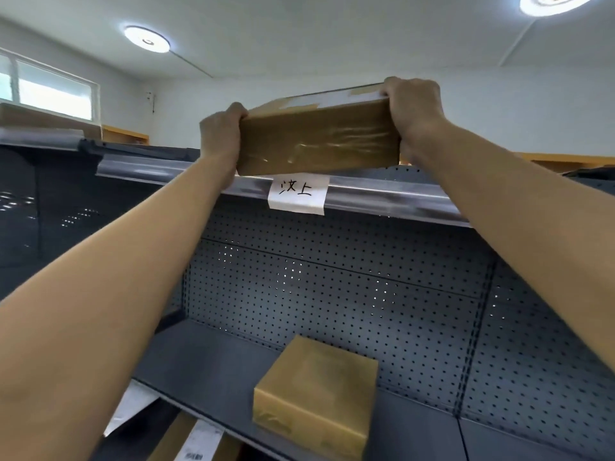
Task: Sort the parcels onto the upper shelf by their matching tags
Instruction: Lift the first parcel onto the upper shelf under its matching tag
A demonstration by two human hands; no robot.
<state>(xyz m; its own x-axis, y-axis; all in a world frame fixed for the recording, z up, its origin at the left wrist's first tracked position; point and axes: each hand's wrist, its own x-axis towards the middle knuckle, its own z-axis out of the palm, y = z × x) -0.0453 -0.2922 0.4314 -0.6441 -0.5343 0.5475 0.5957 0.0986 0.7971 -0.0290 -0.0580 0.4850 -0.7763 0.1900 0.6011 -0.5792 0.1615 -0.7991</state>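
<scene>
A brown cardboard parcel [317,138], wrapped in clear tape with a white label on top, is held overhead at the front edge of the upper shelf [382,194]. My left hand [221,131] grips its left end and my right hand [414,106] grips its right end. Its lower edge sits at the shelf's rail, just above a white paper tag [297,194] with handwritten characters. A second brown taped parcel [316,397] lies on the shelf below [206,371], untouched.
Dark perforated back panels [349,284] close off the shelf bay. Another brown box [50,123] rests on the top shelf at far left. Below the lower shelf show a labelled parcel [196,440] and a white sheet [133,410]. Ceiling lamps and a window are above.
</scene>
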